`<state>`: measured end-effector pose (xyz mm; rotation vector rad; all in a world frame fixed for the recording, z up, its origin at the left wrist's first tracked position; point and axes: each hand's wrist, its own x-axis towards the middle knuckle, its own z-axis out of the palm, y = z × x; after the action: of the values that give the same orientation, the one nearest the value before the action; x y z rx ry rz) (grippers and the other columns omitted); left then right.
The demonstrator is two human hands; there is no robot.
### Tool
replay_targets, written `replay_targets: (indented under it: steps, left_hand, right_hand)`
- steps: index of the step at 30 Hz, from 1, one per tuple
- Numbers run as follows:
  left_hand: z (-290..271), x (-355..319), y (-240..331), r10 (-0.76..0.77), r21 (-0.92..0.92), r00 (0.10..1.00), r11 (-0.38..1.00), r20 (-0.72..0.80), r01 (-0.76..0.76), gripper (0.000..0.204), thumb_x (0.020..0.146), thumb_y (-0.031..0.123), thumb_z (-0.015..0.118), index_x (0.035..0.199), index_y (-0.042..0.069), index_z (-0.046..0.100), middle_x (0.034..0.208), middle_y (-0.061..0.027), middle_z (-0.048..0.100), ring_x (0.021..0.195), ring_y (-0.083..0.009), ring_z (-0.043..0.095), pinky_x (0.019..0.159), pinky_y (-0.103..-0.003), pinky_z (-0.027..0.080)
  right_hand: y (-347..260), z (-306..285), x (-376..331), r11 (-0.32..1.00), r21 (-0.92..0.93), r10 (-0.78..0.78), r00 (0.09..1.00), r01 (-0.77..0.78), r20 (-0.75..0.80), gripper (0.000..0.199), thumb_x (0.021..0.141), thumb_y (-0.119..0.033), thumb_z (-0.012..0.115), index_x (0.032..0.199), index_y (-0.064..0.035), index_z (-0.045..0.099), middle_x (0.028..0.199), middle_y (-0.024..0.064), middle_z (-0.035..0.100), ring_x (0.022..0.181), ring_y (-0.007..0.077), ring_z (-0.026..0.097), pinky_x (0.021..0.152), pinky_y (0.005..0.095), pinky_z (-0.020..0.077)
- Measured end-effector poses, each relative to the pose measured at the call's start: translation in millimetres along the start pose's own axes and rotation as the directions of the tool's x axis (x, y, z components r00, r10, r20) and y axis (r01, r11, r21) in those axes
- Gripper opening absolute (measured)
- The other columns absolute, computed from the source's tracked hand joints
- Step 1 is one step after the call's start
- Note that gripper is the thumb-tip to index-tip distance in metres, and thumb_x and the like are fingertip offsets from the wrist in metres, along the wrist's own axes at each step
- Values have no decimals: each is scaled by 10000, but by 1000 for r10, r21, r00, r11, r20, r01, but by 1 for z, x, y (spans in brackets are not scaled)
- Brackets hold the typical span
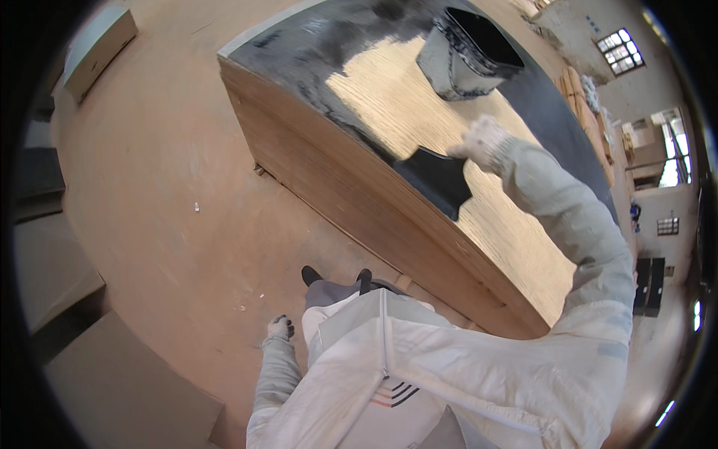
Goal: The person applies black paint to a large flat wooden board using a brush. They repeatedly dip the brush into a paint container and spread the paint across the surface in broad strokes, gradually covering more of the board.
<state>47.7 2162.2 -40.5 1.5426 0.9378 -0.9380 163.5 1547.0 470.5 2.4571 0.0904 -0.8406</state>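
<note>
My right hand (485, 142), in a pale glove and smeared by motion, is over the wooden panel (516, 247). Its fingers are drawn together at the corner of a glossy black patch (437, 179). I cannot tell whether that patch is wet stain or a dark sheet, and anything in the fingers is too blurred to name. Beyond the hand, an open square bucket (460, 63), grey and streaked with black, stands on the panel. My left hand (280, 328) hangs low at my side, gloved, its dark-smudged fingers curled with nothing visible in them.
Black coating (299, 63) covers the panel's far left end, and more dark surface lies along its right side. Beneath is a deep stack of wooden boards (336, 172). Large grey-brown panels (127, 382) lie at the left. Long wrapped bundles (587, 112) lie at far right.
</note>
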Motion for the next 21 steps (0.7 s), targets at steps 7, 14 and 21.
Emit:
replay_targets:
  steps: [7, 14, 21]
  left_hand:
    - [34, -30, 15, 120, 100, 991, 987, 54, -125, 348, 999, 110, 631, 1336, 26, 644, 929, -127, 706, 658, -211, 669, 537, -350, 564]
    - [38, -76, 8, 199, -2, 979, 980, -37, -199, 358, 1000, 107, 632, 1338, -12, 627, 990, -150, 719, 681, -219, 691, 548, -345, 575]
    - [65, -104, 116, 552, 66, 833, 831, 15, -552, 363, 1019, 141, 626, 1336, -34, 640, 1061, -179, 742, 761, -246, 726, 654, -353, 614]
  right_hand:
    - [6, -24, 87, 987, 159, 50, 982, -20, -183, 460, 943, -112, 648, 1336, -339, 722, 1129, 35, 779, 1116, 311, 701, 984, 428, 523]
    - [14, 43, 13, 952, 305, 69, 993, -37, -95, 340, 1000, -222, 621, 1316, -277, 736, 1121, 106, 749, 1100, 302, 701, 1026, 431, 490]
    - [40, 100, -56, 930, 362, 42, 956, 69, -291, 365, 948, -205, 662, 1298, -263, 745, 1153, 93, 738, 1204, 273, 649, 1019, 446, 488]
